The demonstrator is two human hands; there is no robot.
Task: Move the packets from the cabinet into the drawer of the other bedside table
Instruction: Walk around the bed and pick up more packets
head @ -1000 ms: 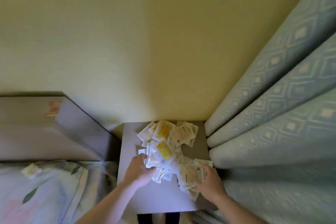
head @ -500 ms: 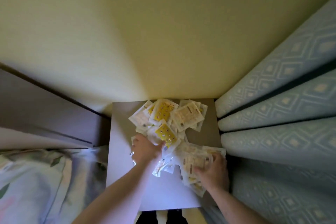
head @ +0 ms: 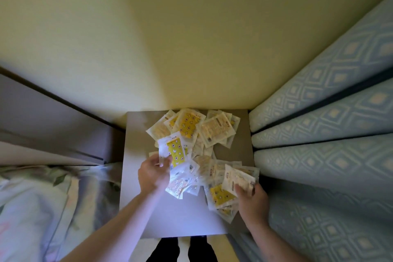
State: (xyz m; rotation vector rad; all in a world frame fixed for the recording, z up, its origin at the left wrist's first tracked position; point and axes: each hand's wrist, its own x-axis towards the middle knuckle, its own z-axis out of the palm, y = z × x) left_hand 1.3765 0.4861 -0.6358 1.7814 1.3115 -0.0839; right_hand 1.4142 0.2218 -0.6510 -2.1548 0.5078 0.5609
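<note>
bedside table top (head: 170,215), wall behind: packets (head: 209,132) heaped just fwd of both yr hands. left hand (head: 154,173) pinches yellow packet (head: 175,152); right hand (head: 252,197) grips pale packet (head: 239,179). equally near.

Two hands in view: left hand (head: 153,174), right hand (head: 253,199). One bedside table (head: 180,217). Packets (head: 214,128) heaped and overlapping, well over a dozen; exact count not determinable.
</note>
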